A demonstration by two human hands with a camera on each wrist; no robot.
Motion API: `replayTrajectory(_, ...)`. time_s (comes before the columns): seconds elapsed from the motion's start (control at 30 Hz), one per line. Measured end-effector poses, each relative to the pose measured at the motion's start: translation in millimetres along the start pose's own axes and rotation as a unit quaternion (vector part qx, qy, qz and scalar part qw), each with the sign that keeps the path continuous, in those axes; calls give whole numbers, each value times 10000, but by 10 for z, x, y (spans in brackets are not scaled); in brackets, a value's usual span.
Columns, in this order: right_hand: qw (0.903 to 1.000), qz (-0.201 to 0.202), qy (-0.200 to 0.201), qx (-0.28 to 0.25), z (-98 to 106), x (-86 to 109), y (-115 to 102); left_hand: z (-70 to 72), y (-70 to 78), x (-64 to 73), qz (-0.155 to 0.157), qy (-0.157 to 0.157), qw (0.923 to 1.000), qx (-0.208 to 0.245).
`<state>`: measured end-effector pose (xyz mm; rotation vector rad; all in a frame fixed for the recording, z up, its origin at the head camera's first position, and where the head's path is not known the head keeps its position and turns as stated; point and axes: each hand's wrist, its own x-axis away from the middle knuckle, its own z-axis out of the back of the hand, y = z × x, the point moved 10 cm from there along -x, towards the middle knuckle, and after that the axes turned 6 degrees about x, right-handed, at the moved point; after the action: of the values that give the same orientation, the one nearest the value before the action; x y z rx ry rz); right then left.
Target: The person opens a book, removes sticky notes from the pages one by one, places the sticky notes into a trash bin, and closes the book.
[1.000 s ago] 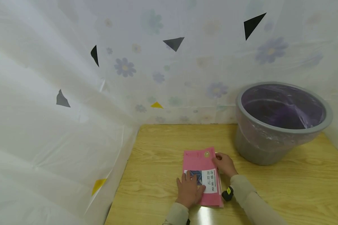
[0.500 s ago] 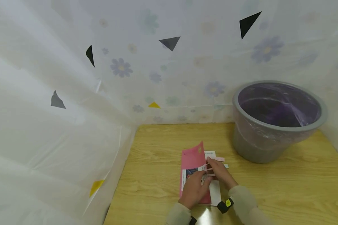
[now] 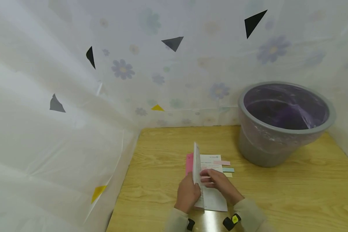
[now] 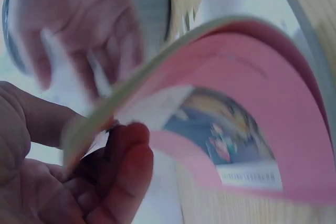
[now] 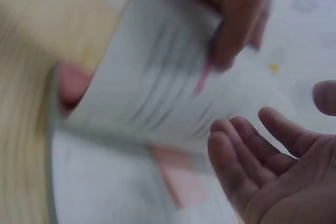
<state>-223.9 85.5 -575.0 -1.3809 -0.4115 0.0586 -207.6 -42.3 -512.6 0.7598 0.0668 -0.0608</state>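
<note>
A pink-covered book (image 3: 189, 164) lies open on the table, its front cover and a sheaf of pages raised on the left. My left hand (image 3: 188, 191) pinches the raised edge between thumb and fingers; in the left wrist view the pink cover (image 4: 294, 129) bows outward from that grip. Close over the opened page (image 3: 216, 199) is my right hand (image 3: 220, 184), its fingers loosely bent and holding nothing in the right wrist view. Pink, blue and yellow sticky tabs (image 3: 228, 169) stick out past the page's right edge. Another pink tab (image 5: 181, 179) shows flat on the page.
A grey bucket (image 3: 253, 151) with a clear purplish plastic liner stands at the back right of the wooden table (image 3: 162, 145). White plastic sheeting (image 3: 75, 154) with floral print and triangular patches encloses the left and back sides.
The book was closed with my left hand flat on its cover. Cover and pages have been lifted leftward, uncovering the tabbed page. My left hand now grips them; the right hand has let go.
</note>
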Motion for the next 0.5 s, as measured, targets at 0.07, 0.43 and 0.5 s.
replayTrajectory(0.07,9948,66,342,955,-8,22,86,37,-103,2,237,-110,9995,200)
replayTrajectory(0.43,8678,1316,394,4776,-266,221,217,411,-705,-57,630,122,9979,2)
replayTrajectory(0.5,8620,1258,171,4907,-317,245,272,442,-758,-70,419,151,9988,-199)
